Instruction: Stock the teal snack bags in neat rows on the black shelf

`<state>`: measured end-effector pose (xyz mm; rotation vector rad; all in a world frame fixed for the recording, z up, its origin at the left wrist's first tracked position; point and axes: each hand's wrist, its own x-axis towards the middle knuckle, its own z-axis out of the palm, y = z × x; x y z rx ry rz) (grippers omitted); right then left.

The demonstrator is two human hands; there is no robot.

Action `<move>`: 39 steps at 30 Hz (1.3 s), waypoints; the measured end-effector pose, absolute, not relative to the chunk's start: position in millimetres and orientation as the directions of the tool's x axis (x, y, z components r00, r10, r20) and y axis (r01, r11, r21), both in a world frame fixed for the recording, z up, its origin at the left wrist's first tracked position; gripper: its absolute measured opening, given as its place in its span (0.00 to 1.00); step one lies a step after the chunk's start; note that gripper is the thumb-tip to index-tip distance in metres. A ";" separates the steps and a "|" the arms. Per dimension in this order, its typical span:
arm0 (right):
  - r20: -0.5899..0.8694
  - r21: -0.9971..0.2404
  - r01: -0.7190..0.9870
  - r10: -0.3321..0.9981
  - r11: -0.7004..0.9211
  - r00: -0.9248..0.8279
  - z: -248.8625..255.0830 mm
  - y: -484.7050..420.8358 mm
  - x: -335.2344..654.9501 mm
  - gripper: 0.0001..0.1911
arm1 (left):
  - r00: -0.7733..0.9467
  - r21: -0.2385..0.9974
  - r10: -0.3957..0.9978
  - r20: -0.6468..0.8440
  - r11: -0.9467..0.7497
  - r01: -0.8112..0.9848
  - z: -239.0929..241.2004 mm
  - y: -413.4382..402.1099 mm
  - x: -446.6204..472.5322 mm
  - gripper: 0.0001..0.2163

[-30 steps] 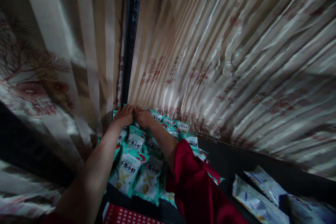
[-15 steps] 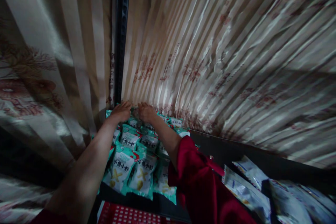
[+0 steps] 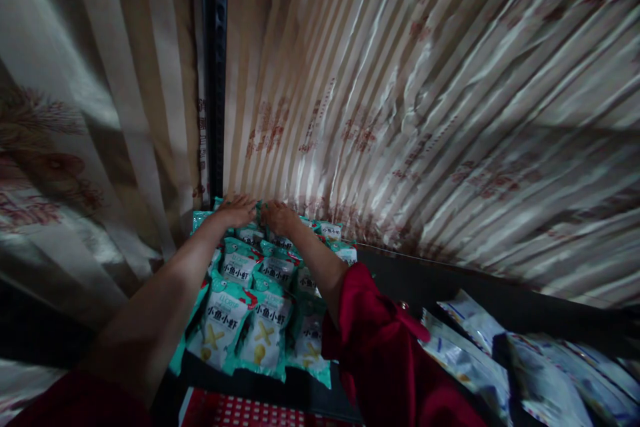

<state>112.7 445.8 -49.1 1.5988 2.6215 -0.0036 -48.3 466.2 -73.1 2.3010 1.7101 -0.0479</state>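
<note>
Rows of teal and white snack bags [image 3: 265,330] lie on a dark shelf, with yellow snack pieces pictured on the front ones. At the far row, my left hand [image 3: 237,211] rests on the tops of the bags, fingers stretched out and slightly apart. Close to its right, my right hand [image 3: 281,219] touches the back-row bags, its fingers bent a little but not wrapped round one. The hands partly cover the back bags, and my right sleeve overlaps the front right bag.
A striped, printed curtain [image 3: 400,113] hangs behind and at the left, around a dark perforated post [image 3: 219,80]. White and blue packets [image 3: 545,373] are piled at the right. A red perforated basket [image 3: 250,410] stands at the near edge.
The view has shifted slightly, so the post and bags sit further left. My left hand has come closer to my right hand, its fingers flatter over the back bags.
</note>
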 end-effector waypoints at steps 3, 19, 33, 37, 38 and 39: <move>-0.030 0.044 0.885 0.886 0.464 -0.463 -49.1 446.7 111.3 0.19 | 0.285 0.195 0.941 -0.180 -0.250 0.948 -70.6 471.9 -43.1 0.25; -0.038 -0.035 0.907 0.906 0.419 -0.421 -62.2 451.2 109.0 0.20 | 0.341 0.200 0.921 -0.187 -0.305 0.931 -76.2 468.9 -41.3 0.24; -0.029 -0.074 0.928 0.929 0.366 -0.369 -67.9 450.0 108.1 0.21 | 0.354 0.140 0.908 -0.224 -0.329 0.934 -80.4 470.3 -32.2 0.23; -0.005 -0.054 0.929 0.931 0.365 -0.366 -65.5 451.2 113.0 0.21 | 0.345 0.117 0.907 -0.241 -0.326 0.938 -77.5 469.0 -33.2 0.24; 0.011 -0.056 0.936 0.938 0.347 -0.347 -64.2 451.4 116.2 0.21 | 0.348 0.117 0.906 -0.241 -0.329 0.937 -75.9 468.2 -32.7 0.25; 0.025 -0.062 0.945 0.947 0.323 -0.322 -63.1 451.4 120.1 0.22 | 0.355 0.119 0.904 -0.238 -0.336 0.934 -74.3 467.2 -31.6 0.26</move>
